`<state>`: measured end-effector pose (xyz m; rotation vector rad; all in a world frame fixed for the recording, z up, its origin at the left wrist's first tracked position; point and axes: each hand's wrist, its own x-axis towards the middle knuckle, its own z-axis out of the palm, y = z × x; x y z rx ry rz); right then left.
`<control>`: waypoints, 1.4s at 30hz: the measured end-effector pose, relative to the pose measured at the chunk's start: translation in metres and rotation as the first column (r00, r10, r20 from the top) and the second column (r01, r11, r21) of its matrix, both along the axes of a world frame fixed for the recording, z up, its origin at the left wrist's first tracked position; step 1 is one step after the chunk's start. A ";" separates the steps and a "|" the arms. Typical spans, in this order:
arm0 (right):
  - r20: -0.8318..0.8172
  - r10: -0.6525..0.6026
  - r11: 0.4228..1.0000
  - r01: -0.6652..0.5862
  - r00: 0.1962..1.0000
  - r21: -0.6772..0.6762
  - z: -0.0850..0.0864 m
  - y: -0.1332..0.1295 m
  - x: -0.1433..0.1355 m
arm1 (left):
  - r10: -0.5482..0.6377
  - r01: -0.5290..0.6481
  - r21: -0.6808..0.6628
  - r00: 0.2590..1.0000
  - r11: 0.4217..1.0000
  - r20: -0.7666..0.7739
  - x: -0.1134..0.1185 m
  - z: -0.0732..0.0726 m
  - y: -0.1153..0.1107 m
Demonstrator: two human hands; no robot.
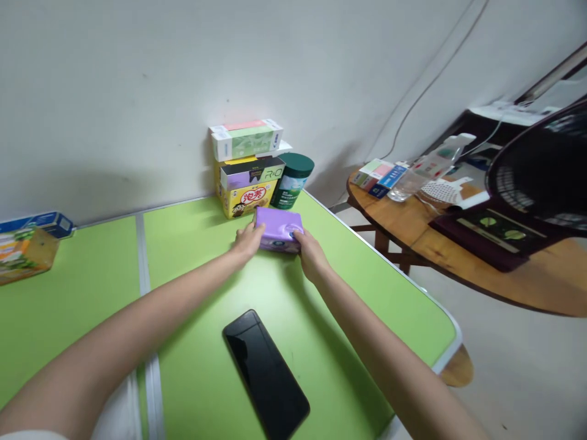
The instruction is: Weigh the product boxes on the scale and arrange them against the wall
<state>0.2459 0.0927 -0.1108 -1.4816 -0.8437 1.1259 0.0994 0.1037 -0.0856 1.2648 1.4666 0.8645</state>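
A purple packet [278,226] is held between both hands on the green table [192,244], in front of a yellow box [243,198]. My left hand [249,239] grips its left end and my right hand [312,250] its right end, with the thumb on the front edge. Behind, a black and purple box [252,175] rests on the yellow box, and a green and white box [247,140] stands higher at the back. A jar with a dark green lid [292,181] stands beside them, close behind the packet.
A black phone [266,373] lies on the table between my forearms. Food boxes [27,253] sit at the far left. To the right, a round wooden table [403,226] bears small boxes, a plastic bottle [426,168] and a dark fan [536,177]. A pale wall runs behind.
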 end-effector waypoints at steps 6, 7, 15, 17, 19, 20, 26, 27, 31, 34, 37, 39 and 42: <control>-0.137 0.276 0.961 -0.278 0.951 0.010 0.027 -0.078 -0.064 | -0.011 0.016 0.037 0.989 0.999 -0.148 -0.070 0.023 -0.117; -0.152 0.329 0.944 -0.329 0.932 0.025 0.033 -0.090 -0.077 | -0.024 0.029 0.033 0.988 0.999 -0.154 -0.087 0.030 -0.136; -0.230 0.674 0.723 -0.691 0.702 0.009 0.062 -0.171 -0.168 | 0.186 -0.203 -0.095 0.968 0.974 -0.167 -0.195 0.062 -0.270; -0.242 0.730 0.654 -0.756 0.640 -0.026 0.064 -0.186 -0.180 | 0.241 -0.256 -0.125 0.962 0.958 -0.126 -0.207 0.061 -0.291; -0.243 0.760 0.607 -0.792 0.602 -0.064 0.064 -0.198 -0.189 | 0.282 -0.294 -0.169 0.955 0.941 -0.090 -0.215 0.059 -0.306; -0.241 0.769 0.591 -0.802 0.592 -0.085 0.064 -0.203 -0.192 | 0.300 -0.309 -0.190 0.951 0.932 -0.077 -0.217 0.058 -0.311; -0.176 0.787 0.561 -0.805 0.591 -0.194 0.058 -0.203 -0.195 | 0.323 -0.312 -0.301 0.946 0.901 -0.012 -0.233 0.051 -0.325; -0.146 0.771 0.588 -0.781 0.620 -0.213 0.057 -0.200 -0.194 | 0.330 -0.312 -0.320 0.944 0.895 0.002 -0.237 0.050 -0.325; -0.104 0.690 0.674 -0.688 0.716 -0.268 0.053 -0.187 -0.195 | 0.341 -0.312 -0.332 0.940 0.890 0.030 -0.251 0.050 -0.323; -0.154 0.712 0.627 -0.719 0.685 -0.300 0.054 -0.185 -0.203 | 0.305 -0.276 -0.309 0.951 0.910 0.050 -0.255 0.050 -0.320; -0.153 0.742 0.575 -0.737 0.653 -0.355 0.057 -0.188 -0.209 | 0.258 -0.230 -0.268 0.963 0.936 0.075 -0.255 0.046 -0.319; -0.083 0.749 0.582 -0.713 0.657 -0.391 0.058 -0.188 -0.208 | 0.218 -0.197 -0.250 0.974 0.948 0.059 -0.255 0.043 -0.319; 0.054 0.749 0.622 -0.673 0.660 -0.400 0.060 -0.186 -0.202 | 0.138 -0.128 -0.216 0.990 0.968 0.029 -0.258 0.043 -0.318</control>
